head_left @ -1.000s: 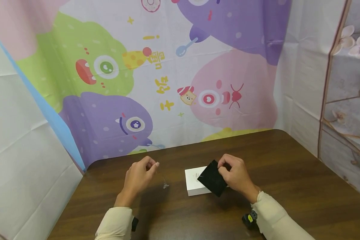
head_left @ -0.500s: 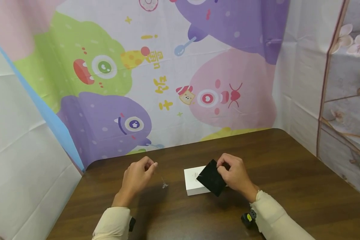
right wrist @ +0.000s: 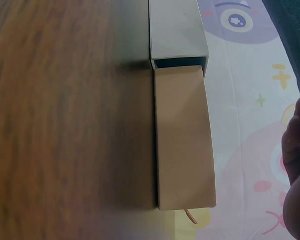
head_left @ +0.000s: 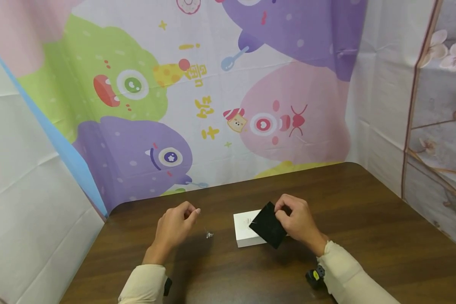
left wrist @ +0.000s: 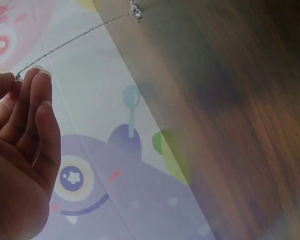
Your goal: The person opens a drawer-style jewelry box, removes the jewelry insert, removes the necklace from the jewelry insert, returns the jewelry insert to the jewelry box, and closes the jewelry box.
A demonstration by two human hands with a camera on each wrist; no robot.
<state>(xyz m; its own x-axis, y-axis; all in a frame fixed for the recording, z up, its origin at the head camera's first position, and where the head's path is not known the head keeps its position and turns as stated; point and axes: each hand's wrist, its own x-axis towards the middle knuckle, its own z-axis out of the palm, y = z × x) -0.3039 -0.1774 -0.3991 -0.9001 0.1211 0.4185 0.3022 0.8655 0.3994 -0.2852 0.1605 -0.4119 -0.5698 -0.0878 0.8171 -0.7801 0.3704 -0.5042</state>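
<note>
Two pinches: left fingers [left wrist: 48,132] hold necklace [left wrist: 77,38], right fingers [head_left: 296,206] black square [head_left: 269,226] partly hiding white box [head_left: 245,230]

Open counter [head_left: 235,276] runs along the near side; between left grip [head_left: 174,224] and right grip [head_left: 298,218], a hanging chain [left wrist: 75,40], white box [head_left: 246,230] and black cloth piece [head_left: 267,227] block the direct way.

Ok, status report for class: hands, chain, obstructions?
Left hand pinching silvery chain, cluster below. Right hand holding black square. White drawer box part-open, partly hidden behind black square in head view.
</note>
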